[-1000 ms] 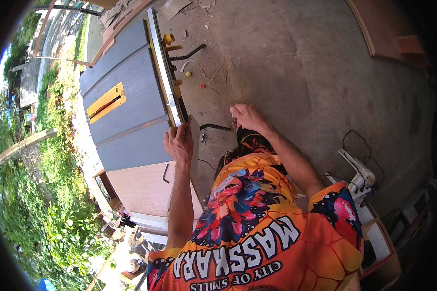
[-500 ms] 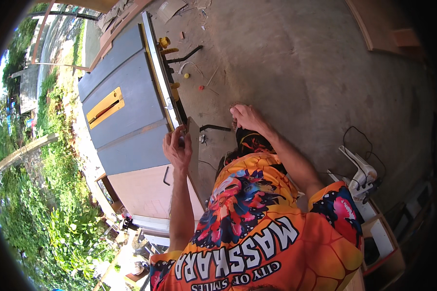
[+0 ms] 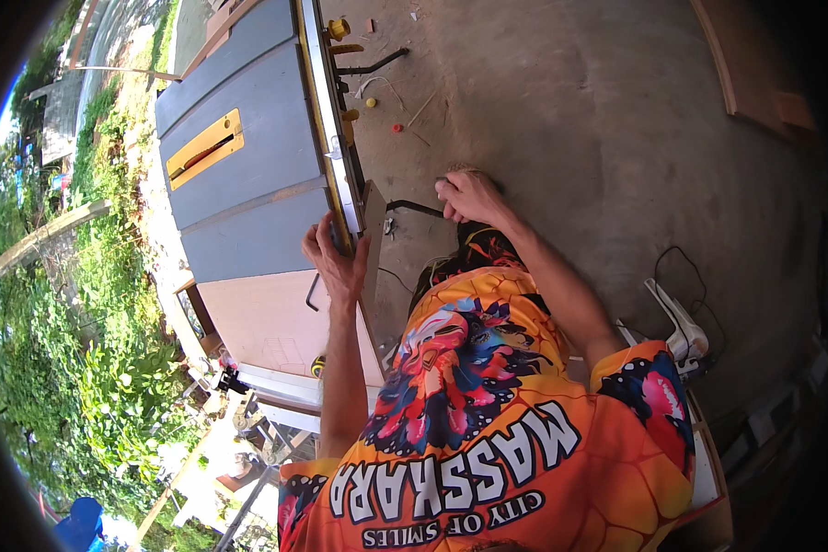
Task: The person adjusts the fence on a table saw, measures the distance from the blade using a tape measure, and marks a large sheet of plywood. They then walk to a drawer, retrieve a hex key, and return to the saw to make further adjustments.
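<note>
A grey table saw with a yellow throat plate around its blade slot stands on the left. Along its right edge runs a metal and yellow rail. My left hand is at the near end of this rail, thumb on one side and fingers on the other, gripping it. My right hand is curled closed above the floor just beyond my knee; what its fingers hold, if anything, is hidden. An L-shaped hex key lies on the pale wooden board beside my left wrist.
A tape measure sits by my left forearm. Black bars jut from the saw over the concrete floor, where a red cap and a yellow one lie. A white corded device stands at right; plants grow at left.
The view has shifted, so the saw appears higher and further right. My left hand stays at the rail's near end, its fingers more visible. My right hand stays closed by my knee.
</note>
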The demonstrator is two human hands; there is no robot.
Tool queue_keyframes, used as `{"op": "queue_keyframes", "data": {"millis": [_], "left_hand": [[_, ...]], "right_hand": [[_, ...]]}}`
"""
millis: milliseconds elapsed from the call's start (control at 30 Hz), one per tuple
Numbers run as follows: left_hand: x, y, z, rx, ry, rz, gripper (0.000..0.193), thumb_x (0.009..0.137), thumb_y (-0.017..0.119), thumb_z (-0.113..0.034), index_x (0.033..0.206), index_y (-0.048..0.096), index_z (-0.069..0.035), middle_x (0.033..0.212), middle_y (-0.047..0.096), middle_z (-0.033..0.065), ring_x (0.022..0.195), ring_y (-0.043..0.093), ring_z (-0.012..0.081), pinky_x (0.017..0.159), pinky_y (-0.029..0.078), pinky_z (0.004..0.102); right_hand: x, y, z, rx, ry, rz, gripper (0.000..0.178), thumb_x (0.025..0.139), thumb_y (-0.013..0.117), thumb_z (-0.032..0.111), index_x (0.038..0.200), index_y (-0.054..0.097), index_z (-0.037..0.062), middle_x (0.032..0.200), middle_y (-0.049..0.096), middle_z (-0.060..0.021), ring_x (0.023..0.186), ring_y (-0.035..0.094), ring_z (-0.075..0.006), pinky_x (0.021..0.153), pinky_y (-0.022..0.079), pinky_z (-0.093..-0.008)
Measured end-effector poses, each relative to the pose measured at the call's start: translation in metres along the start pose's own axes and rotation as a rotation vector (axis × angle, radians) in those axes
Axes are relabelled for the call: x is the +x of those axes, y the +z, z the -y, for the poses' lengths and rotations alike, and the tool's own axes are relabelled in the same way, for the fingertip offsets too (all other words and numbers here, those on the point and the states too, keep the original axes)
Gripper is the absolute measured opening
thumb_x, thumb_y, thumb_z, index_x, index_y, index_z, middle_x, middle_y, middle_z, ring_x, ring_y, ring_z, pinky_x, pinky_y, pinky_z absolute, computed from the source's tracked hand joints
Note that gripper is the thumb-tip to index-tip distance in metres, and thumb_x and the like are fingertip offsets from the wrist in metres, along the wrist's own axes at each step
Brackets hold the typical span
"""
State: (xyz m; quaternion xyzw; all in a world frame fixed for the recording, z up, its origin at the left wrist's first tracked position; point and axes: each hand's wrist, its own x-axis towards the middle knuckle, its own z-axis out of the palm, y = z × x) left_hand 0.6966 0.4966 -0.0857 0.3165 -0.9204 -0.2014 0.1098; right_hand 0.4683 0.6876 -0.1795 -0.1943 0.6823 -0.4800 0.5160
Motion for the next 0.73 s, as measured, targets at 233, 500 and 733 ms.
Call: {"op": "queue_keyframes", "data": {"millis": [233,500,733], "left_hand": [[-0.005,-0.001,-0.002,0.044,0.022,0.04,0.09,0.077,0.085,-0.02,0.155,0.04,-0.011,0.143,0.037,0.0238,0.132,0.036,0.0439,0.112,0.034,0.0565],[-0.014,-0.016,-0.007,0.155,0.065,0.184,0.088,0.074,0.086,-0.015,0.154,0.049,-0.014,0.151,0.033,0.0188,0.129,0.039,0.0381,0.11,0.037,0.0535],[-0.016,-0.012,-0.001,0.139,0.081,0.159,0.091,0.074,0.089,-0.016,0.156,0.05,-0.016,0.154,0.034,0.0177,0.128,0.041,0.0366,0.113,0.034,0.0527]], "right_hand": [[0.059,0.077,0.042,0.166,-0.106,-0.026,0.053,0.087,0.078,0.044,0.099,0.059,-0.0034,0.083,0.07,-0.0152,0.071,0.07,-0.0239,0.064,0.057,-0.0371],[0.075,0.112,0.069,0.005,-0.212,-0.165,0.055,0.078,0.083,0.043,0.099,0.058,-0.001,0.089,0.067,-0.0186,0.083,0.068,-0.0343,0.074,0.055,-0.0431],[0.075,0.109,0.067,-0.024,-0.174,-0.115,0.057,0.079,0.083,0.045,0.105,0.058,0.0011,0.096,0.067,-0.0197,0.087,0.068,-0.0368,0.08,0.056,-0.0451]]}}
